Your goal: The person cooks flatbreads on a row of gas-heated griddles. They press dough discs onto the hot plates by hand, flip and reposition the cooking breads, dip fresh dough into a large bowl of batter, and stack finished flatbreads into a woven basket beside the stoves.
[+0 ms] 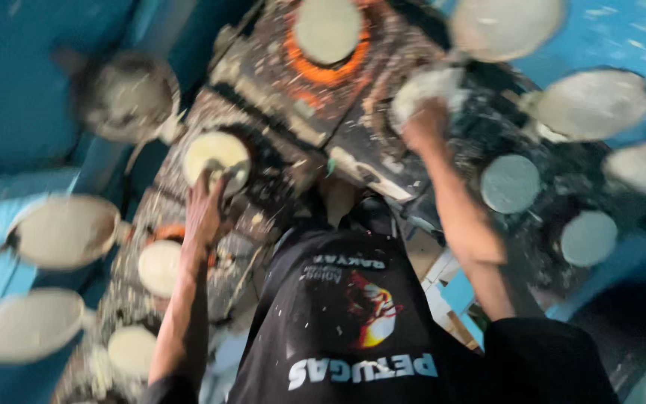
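Note:
The whole view is blurred by motion. My left hand (pixel 205 203) reaches forward, its fingers on the near edge of a small round pan of pale yellow batter (pixel 217 153). My right hand (pixel 424 123) is stretched further out and touches a pale round disc (pixel 428 86) on the dark, batter-spattered stove top (pixel 353 150). The blur hides whether either hand grips anything. Between my arms hangs my black printed apron (pixel 345 314).
A pan of pale batter (pixel 328 28) sits on an orange-glowing burner (pixel 323 71). Several more pale-filled pans ring the stove, among them one far left (pixel 65 230), one at upper left (pixel 125 96) and one at right (pixel 591 103). Blue surfaces (pixel 16 90) surround it.

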